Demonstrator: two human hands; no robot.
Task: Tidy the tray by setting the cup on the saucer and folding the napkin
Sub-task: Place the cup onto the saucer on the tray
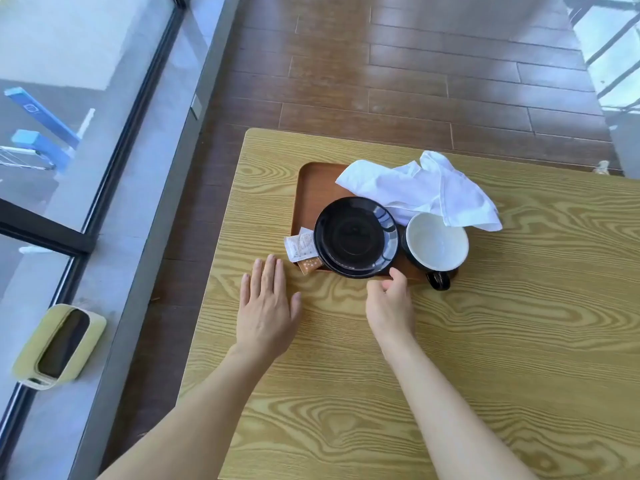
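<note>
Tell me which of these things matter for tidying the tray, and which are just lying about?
For the job: tray, saucer, cup, napkin.

Lying about: packets on the tray beside the saucer, green bin on the floor, table under it all.

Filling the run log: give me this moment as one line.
cup: beside saucer, not on it | napkin: crumpled, unfolded | left hand: flat on table | right hand: empty, at tray edge

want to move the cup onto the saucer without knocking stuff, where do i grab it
Judging by its pose, take the cup by its handle, coming from the near side with the right hand. The handle points toward you, while the napkin drapes over the far rim.
</note>
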